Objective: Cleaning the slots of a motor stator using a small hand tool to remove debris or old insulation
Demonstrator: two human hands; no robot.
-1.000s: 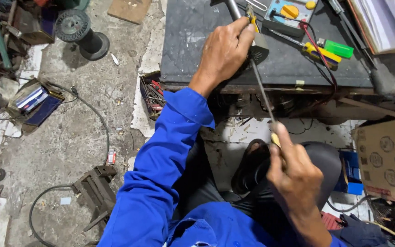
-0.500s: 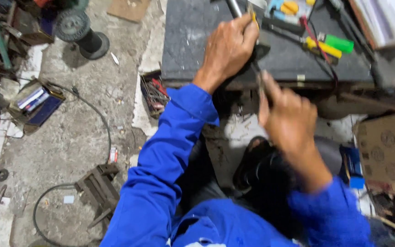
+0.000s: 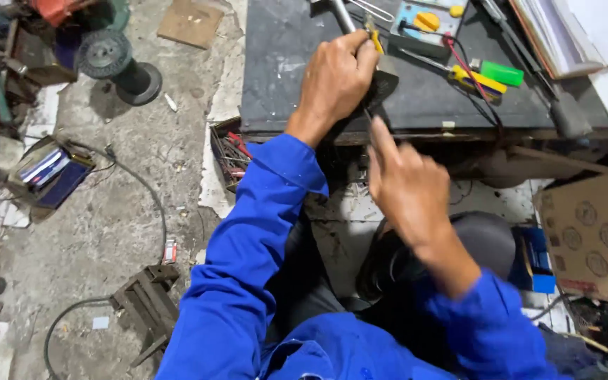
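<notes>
1. Pressing down with my left hand (image 3: pixel 333 81), I keep a dark flat piece (image 3: pixel 383 84) pinned near the front edge of the dark workbench (image 3: pixel 283 63); my fingers are curled over it and it shows only past my knuckles, on their right.
2. My right hand (image 3: pixel 402 186) hangs just below and in front of the bench edge, forefinger stretched up toward the dark piece, the other fingers loosely bent. I cannot tell whether anything is pinched in it; a thin dark rod (image 3: pixel 368 116) seems to run from under my left hand toward that fingertip, but it is too blurred to be sure.
3. The dark piece thus lies directly under my left hand and just above my right forefinger, close to it.
4. A metal bar (image 3: pixel 341 14) and a small yellow-handled tool (image 3: pixel 373 35) lie just beyond my left knuckles.
5. Farther right on the bench sit a blue meter with a yellow dial (image 3: pixel 427 24), a green and yellow marker-like tool (image 3: pixel 490 74) and a stack of papers (image 3: pixel 585 42).
6. A cardboard box (image 3: pixel 592 236) stands on the floor to my right, and a wire spool (image 3: pixel 107 56) on the floor well to my left.
</notes>
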